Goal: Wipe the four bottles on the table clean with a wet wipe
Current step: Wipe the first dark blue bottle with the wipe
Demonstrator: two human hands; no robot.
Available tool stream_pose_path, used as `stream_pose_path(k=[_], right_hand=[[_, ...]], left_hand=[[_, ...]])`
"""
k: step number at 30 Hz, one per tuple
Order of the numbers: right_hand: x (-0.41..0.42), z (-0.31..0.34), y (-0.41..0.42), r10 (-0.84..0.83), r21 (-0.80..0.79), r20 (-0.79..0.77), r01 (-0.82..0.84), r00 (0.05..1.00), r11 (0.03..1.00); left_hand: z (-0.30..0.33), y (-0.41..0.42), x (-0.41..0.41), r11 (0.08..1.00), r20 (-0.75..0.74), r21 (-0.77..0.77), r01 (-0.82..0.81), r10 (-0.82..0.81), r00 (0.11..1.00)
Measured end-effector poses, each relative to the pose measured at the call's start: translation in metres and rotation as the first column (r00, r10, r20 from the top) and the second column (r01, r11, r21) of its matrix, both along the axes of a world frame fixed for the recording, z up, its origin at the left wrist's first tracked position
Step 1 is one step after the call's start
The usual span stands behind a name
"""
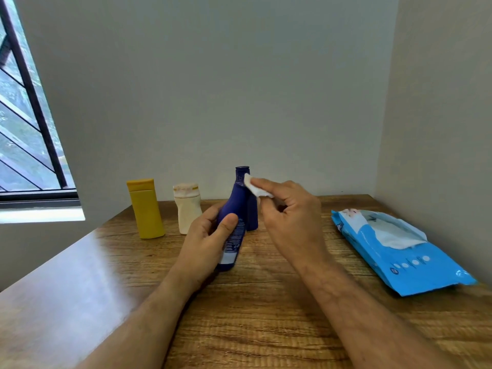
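Head view: left hand (205,241) grips a dark blue bottle (234,222) around its lower body, holding it tilted above the wooden table (266,315). Right hand (287,211) pinches a folded white wet wipe (254,185) against the bottle's neck just below the cap. Second blue bottle (253,214) stands right behind, mostly hidden. Yellow bottle (146,209) and cream bottle (187,209) stand upright to the left. Blue wipes pack (399,251) lies at right, flap open.
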State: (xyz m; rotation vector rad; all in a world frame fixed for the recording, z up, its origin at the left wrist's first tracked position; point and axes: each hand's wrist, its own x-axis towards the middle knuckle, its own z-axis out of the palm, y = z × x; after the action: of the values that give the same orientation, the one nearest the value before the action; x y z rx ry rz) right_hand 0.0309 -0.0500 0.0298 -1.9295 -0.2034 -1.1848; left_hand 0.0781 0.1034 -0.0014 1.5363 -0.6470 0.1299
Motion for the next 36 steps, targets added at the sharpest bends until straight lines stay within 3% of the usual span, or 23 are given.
stream_pose_path(k=[2, 4, 12, 21, 28, 31, 36], right_hand=[[-0.0007, 0.0013, -0.0018, -0.010, 0.028, 0.019, 0.009, 1.000, 1.000], [-0.0011, 0.0007, -0.0016, -0.008, 0.015, 0.019, 0.008, 1.000, 1.000], [-0.0001, -0.0005, -0.0018, -0.014, 0.003, 0.018, 0.014, 1.000, 1.000], [0.0001, -0.0032, -0.0044, 0.151, -0.074, -0.065, -0.156, 0.986, 0.985], [0.0016, -0.0016, -0.0013, 0.105, -0.012, -0.042, -0.106, 0.994, 0.994], [0.0017, -0.0023, -0.0010, 0.152, -0.081, -0.089, -0.160, 0.984, 0.984], [0.0000, -0.0022, -0.0055, 0.086, -0.140, -0.074, -0.096, 0.993, 0.986]], left_hand=[[-0.0015, 0.0013, 0.0024, 0.981, 0.193, 0.149, -0.127, 0.097, 0.976], [-0.0029, 0.0028, 0.0044, 0.967, 0.240, 0.181, -0.178, 0.132, 0.962], [-0.0050, 0.0056, 0.0071, 0.964, 0.222, 0.194, -0.184, 0.140, 0.965], [-0.0070, 0.0045, 0.0084, 0.972, 0.209, 0.164, -0.171, 0.135, 0.969], [-0.0072, 0.0041, 0.0081, 0.973, 0.196, 0.153, -0.170, 0.139, 0.971], [-0.0069, 0.0054, 0.0074, 0.969, 0.216, 0.161, -0.188, 0.151, 0.965], [-0.0065, 0.0055, 0.0063, 0.963, 0.234, 0.180, -0.203, 0.158, 0.959]])
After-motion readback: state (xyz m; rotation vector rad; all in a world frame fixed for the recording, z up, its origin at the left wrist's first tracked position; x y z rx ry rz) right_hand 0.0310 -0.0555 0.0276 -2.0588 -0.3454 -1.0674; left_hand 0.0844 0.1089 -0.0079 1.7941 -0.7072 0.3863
